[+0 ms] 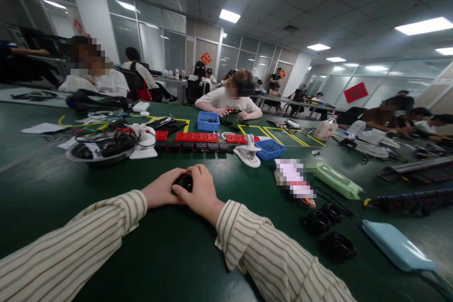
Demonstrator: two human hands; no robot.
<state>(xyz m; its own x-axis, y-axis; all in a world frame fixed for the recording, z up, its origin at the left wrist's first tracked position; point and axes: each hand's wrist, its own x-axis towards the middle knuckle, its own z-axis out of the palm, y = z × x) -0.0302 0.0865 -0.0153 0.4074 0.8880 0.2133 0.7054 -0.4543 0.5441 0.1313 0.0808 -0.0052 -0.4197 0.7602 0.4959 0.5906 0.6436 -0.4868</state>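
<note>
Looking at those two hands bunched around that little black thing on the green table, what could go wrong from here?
Both the left hand and right hand cover the small black object, so a slip could go unseen. The black rings lie loose nearby and a striped sleeve could perhaps sweep them off.

glass partition walls [152, 40], ceiling light panels [229, 15]

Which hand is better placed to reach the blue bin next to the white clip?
Right, likely. Both hands share the small black part, but the right hand lies on the blue bin side; the left hand would cross over it.
</note>
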